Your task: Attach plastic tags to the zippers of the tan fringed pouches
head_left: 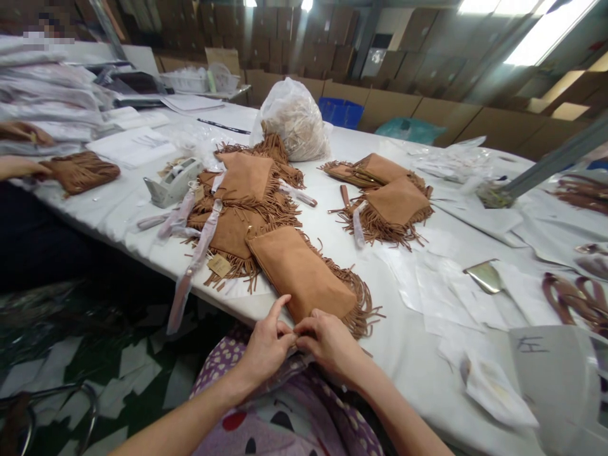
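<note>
A tan suede bag (301, 269) with brown fringe lies at the table's front edge, its near corner by my fingertips. My left hand (270, 342) is closed in a pinch, with the index finger stretched toward the bag's edge. Fingers bent, my right hand (327, 342) pinches right beside it, and the two hands meet. What they grip is small and mostly hidden; something like clear plastic shows below them. More fringed bags (247, 180) are piled just behind, with a paper tag (219, 265) and a plastic-wrapped strap (194, 263) hanging over the edge.
Further fringed bags (396, 201) lie right of centre. A tape dispenser (175, 182) and a plastic sack (292, 120) stand behind. Another person's hand (23, 168) touches a brown fringed bag (83, 172) at left. White sheets, a metal scraper-like piece (485, 277) and brown straps (577, 297) lie right.
</note>
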### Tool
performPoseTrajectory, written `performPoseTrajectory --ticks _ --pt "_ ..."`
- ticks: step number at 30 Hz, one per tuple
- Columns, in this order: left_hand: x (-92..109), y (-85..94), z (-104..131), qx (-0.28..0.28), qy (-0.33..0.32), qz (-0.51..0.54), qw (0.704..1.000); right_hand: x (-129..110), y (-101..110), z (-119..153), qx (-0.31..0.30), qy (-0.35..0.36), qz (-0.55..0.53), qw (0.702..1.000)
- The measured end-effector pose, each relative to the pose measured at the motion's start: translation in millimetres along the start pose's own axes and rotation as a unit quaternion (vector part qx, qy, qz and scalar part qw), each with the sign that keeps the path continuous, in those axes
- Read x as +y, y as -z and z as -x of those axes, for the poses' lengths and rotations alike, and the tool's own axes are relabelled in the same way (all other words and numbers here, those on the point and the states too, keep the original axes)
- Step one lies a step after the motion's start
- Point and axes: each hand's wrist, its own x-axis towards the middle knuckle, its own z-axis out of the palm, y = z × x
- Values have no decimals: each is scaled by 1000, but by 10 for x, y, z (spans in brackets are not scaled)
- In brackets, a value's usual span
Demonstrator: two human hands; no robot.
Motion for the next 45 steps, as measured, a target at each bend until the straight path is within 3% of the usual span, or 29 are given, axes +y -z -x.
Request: performPoseTrajectory --ticks 8,12,16,18,22,24,31,37,45 --pt "42 34 -12 -27 -11 -10 1000 91 -15 -65 -5 -18 -74 997" --pt "72 59 -6 -29 13 42 999 84 -60 -48 24 -18 -65 997" --pt "72 119 26 -11 55 28 998 60 -110 -20 41 -13 -49 998" --pt "55 154 41 -34 94 4 995 57 -127 -7 45 -14 -44 998" --pt "23 190 29 -156 149 -6 976 70 -150 8 47 -8 -34 998" --pt "11 186 8 -177 139 -4 974 79 -160 16 49 -1 -29 998" --pt "-47 137 -5 -134 81 -33 987 53 -107 14 42 25 6 999" --pt "-15 135 14 -102 34 -91 990 -66 39 -73 -19 24 92 995" --pt "85 192 72 -112 -49 -243 962 -78 32 -118 -49 57 185 980"
